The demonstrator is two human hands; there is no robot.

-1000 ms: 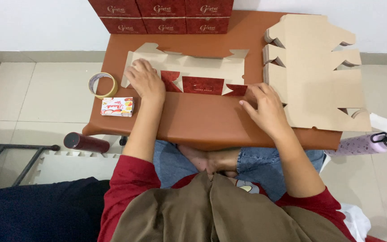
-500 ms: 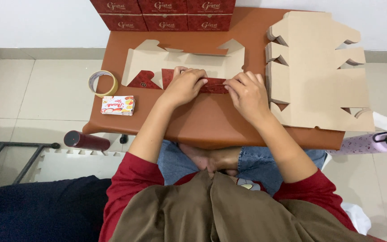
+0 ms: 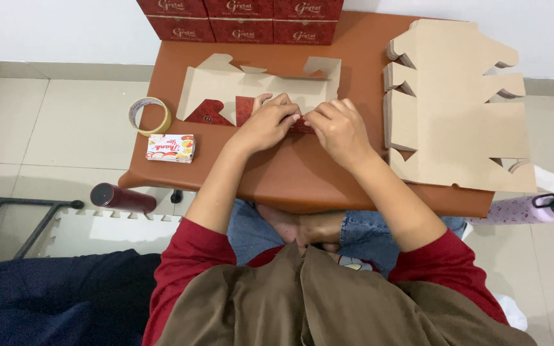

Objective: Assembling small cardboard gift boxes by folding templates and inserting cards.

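Box blank (image 3: 258, 90): a flat cardboard cut-out, plain brown inside and red outside, is laid near the middle of the brown worktop (image 3: 302, 173), with its near edge partly folded up.
Left hand (image 3: 265, 125): the fingers are closed narrowly on the red front flap of the box blank, knuckles raised, wrist low over the worktop.
Right hand (image 3: 340, 128): the fingers are pinched on the same flap, just beside the left hand, fingertips nearly touching.
Arms: both forearms are brought in from the near edge and angled towards each other; red sleeves are pushed up to the elbows.
Fold, done well: the crease is best pressed along the scored line with both hands level, so that the flap is kept square and the card is not torn.
Stack of blanks (image 3: 456, 109): kept at the right of the worktop, apart from the hands.
Tape roll (image 3: 149, 116): lies at the left, beside a small printed packet (image 3: 170, 148).
Red boxes (image 3: 242, 19): lined up along the far edge.
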